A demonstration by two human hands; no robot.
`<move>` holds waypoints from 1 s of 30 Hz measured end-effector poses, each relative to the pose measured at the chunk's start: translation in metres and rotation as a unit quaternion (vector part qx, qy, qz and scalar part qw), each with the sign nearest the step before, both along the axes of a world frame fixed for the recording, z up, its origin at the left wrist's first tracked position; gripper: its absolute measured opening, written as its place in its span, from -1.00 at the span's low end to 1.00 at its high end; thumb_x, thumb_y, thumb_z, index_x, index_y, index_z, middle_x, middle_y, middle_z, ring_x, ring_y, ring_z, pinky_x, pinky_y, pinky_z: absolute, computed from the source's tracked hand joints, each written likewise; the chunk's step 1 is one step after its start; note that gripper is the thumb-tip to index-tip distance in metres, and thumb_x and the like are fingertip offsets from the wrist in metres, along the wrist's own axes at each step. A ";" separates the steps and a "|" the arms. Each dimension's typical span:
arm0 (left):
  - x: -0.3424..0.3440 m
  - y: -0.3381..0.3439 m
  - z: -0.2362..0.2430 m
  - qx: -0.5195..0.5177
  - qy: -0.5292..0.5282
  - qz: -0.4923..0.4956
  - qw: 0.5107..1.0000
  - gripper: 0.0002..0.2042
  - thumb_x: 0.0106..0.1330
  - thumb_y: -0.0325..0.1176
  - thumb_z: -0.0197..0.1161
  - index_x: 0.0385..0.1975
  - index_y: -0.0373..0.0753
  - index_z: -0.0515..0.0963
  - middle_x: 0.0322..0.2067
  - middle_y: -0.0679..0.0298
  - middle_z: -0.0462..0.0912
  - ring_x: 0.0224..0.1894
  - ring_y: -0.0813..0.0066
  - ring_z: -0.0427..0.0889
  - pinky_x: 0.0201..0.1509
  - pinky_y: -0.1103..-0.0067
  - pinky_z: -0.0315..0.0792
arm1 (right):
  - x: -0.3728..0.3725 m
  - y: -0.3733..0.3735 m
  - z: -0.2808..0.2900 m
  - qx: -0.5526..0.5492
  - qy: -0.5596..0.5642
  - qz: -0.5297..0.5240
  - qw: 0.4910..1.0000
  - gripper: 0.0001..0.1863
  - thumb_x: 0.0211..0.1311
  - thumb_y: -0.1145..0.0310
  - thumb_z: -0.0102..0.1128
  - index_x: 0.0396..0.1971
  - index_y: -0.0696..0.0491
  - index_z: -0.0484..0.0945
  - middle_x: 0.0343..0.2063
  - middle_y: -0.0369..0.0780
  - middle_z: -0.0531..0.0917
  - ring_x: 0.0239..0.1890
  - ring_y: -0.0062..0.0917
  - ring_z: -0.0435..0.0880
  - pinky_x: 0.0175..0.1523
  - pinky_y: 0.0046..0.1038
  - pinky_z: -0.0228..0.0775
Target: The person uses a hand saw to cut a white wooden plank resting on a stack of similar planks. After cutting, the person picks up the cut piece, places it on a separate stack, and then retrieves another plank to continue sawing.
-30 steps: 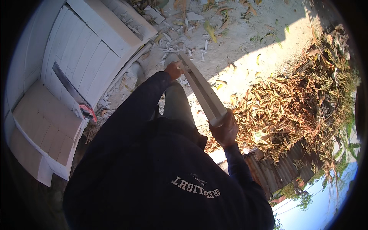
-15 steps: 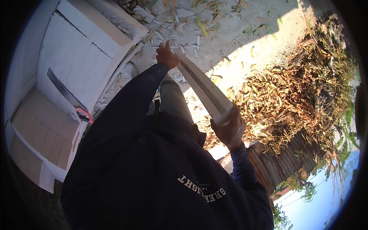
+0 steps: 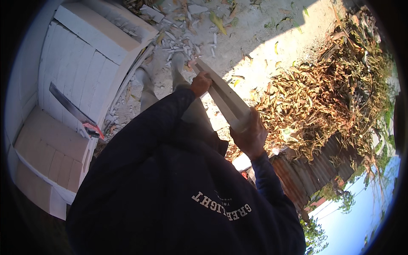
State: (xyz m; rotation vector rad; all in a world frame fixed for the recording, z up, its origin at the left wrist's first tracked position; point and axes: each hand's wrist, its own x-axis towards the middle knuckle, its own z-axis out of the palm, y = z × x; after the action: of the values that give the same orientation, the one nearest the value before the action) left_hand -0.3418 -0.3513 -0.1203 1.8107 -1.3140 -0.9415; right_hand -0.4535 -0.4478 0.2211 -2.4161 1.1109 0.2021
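I hold a long, flat white strip [image 3: 223, 100] of block material in front of my dark sweatshirt, slanting from upper left to lower right. My left hand [image 3: 200, 83] grips its far end, fingers wrapped over the edge. My right hand [image 3: 251, 137] is closed around its near end. The strip hangs above the sandy ground, over my two dusty boots [image 3: 177, 64].
Stacked white blocks [image 3: 80, 68] stand at the left, with a handsaw [image 3: 74, 111] with a red handle lying on them. White offcuts [image 3: 187, 40] litter the ground. A heap of dry leaves [image 3: 327, 93] and a rusty corrugated sheet [image 3: 297, 174] lie to the right.
My left hand and the strip's far end rose half a second ago and have dropped back nearer my body. My right hand stays closed on the near end.
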 end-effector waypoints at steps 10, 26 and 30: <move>-0.007 0.014 0.035 0.120 0.348 0.417 0.831 -0.68 0.35 -0.41 0.20 0.08 -0.26 0.58 0.05 0.03 0.59 0.12 0.15 0.56 0.23 0.21 0.42 | 0.009 0.002 -0.022 -0.007 0.003 -0.008 1.000 -0.69 0.18 0.41 0.25 -0.10 0.10 0.43 -0.36 -0.07 0.61 -0.36 -0.04 0.68 -0.35 -0.06 0.55; 0.061 0.001 0.092 0.285 0.736 0.311 0.529 -0.54 0.25 -0.14 0.28 0.08 -0.26 0.51 0.09 0.03 0.53 0.10 0.00 0.58 0.20 -0.02 0.49 | 0.040 0.005 -0.019 0.020 0.006 0.012 1.000 -0.36 -0.01 0.34 0.37 0.13 0.13 0.37 -0.24 -0.05 0.62 -0.25 -0.02 0.69 -0.28 -0.02 0.58; 0.071 -0.006 0.102 0.295 0.720 0.330 0.534 -0.61 0.28 -0.20 0.27 0.04 -0.27 0.55 0.01 0.08 0.59 0.06 0.01 0.61 0.15 -0.01 0.52 | 0.051 0.002 -0.015 0.014 -0.007 0.018 1.000 -0.46 0.02 0.35 0.34 0.03 0.11 0.37 -0.31 -0.06 0.61 -0.29 -0.02 0.69 -0.30 -0.01 0.56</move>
State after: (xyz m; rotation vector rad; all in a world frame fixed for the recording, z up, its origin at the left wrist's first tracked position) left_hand -0.2705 -0.3577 -0.0180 0.9372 0.7818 -1.7967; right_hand -0.4021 -0.4462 0.2061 -2.4101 1.0522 0.2117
